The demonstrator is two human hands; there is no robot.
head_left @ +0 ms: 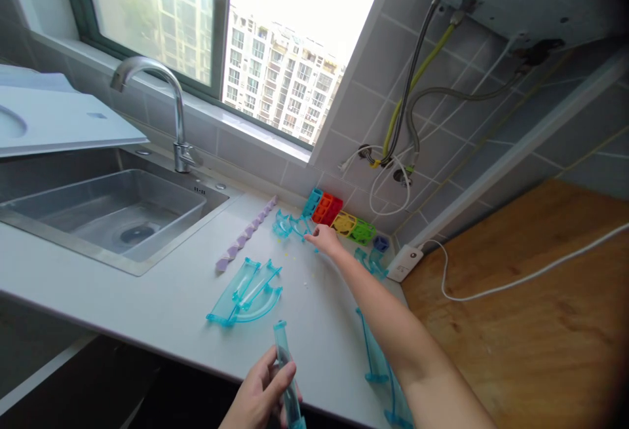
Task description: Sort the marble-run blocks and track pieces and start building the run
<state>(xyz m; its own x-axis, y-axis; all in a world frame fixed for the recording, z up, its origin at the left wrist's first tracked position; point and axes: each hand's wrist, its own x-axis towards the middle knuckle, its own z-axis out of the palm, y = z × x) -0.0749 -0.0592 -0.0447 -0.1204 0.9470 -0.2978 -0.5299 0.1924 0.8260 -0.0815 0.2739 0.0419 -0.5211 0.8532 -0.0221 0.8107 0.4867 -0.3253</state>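
Observation:
My left hand (263, 386) is closed round a translucent teal track piece (281, 340), a narrow trough like those of a marble run, held tilted over the counter's front edge. Far across the counter, my right hand (325, 239) pinches the end of a curved teal track piece (297, 226). Another curved teal piece (282, 224) lies just left of that one. Nearer to me on the counter rest several straight and curved teal track pieces (236, 295) in a group. More long teal pieces (376, 357) lie under my right forearm, which partly hides them.
Along the back wall stand red blocks (327, 208), yellow (344, 223) and green openwork blocks (363, 231). A row of lilac pieces (246, 236) runs beside the sink (142, 270). A white power strip (405, 262) leans by the wooden board (531, 324); hoses hang above.

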